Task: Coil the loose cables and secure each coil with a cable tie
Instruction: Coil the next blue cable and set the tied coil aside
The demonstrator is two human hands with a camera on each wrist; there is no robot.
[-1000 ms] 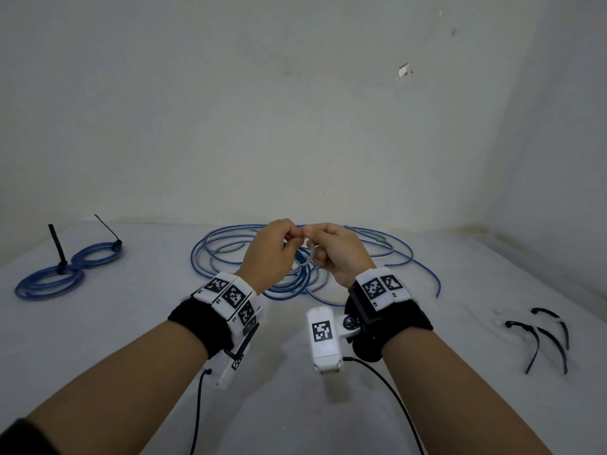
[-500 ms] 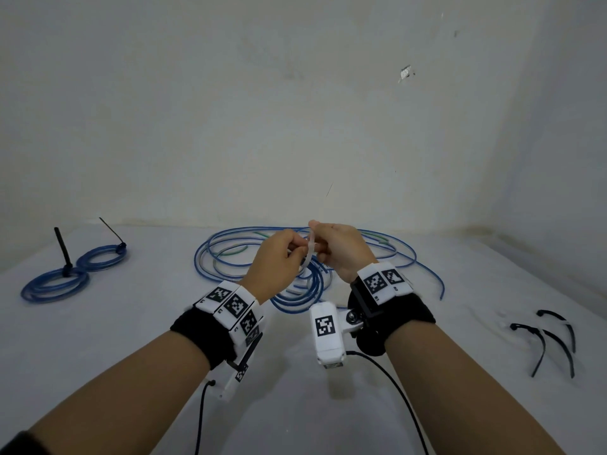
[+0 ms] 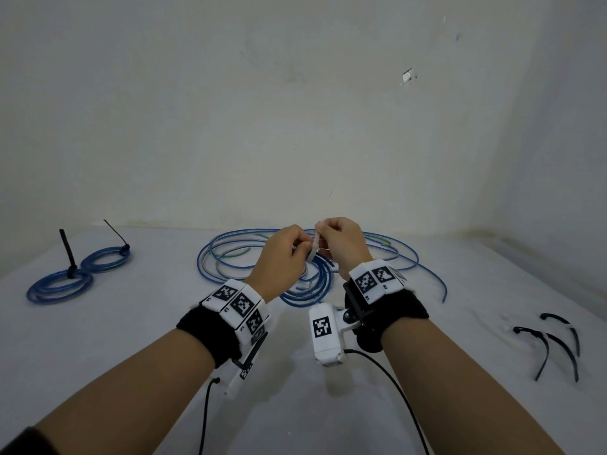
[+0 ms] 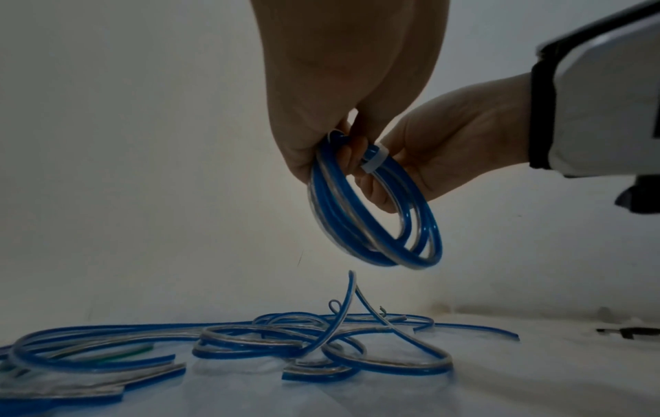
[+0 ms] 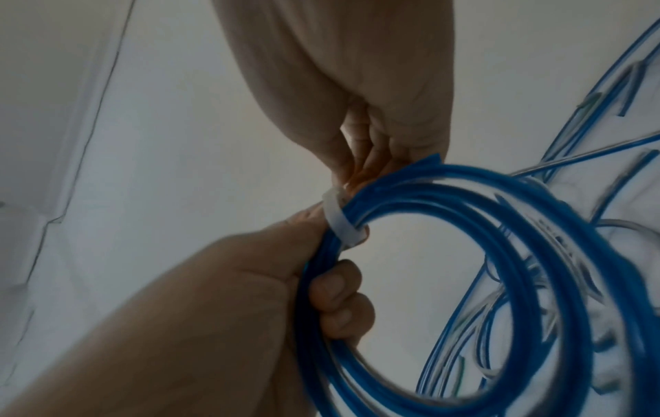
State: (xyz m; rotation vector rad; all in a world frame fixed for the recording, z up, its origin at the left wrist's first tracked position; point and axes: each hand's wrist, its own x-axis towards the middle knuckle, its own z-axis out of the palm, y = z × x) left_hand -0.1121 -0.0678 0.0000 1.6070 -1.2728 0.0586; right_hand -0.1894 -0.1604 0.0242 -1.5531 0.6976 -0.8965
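A: The coil (image 4: 378, 225)?
B: Blue with clear stripes, wrapped by a white cable tie (image 5: 339, 223).
A: Spare ties (image 3: 555, 343)?
B: Black, on a white table (image 3: 131, 339).
A: Wristbands (image 3: 239, 303)?
B: Black bands, white blocks with black-and-white square patterns. 2 tied coils (image 3: 78, 270), also blue.

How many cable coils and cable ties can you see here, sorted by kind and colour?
Blue coils tied and set down: 2
Blue coil held in both hands: 1
Black ties on the set-down coils: 2
White tie on the held coil: 1
Spare black ties: 3
Total: 9, not counting the loose cables.
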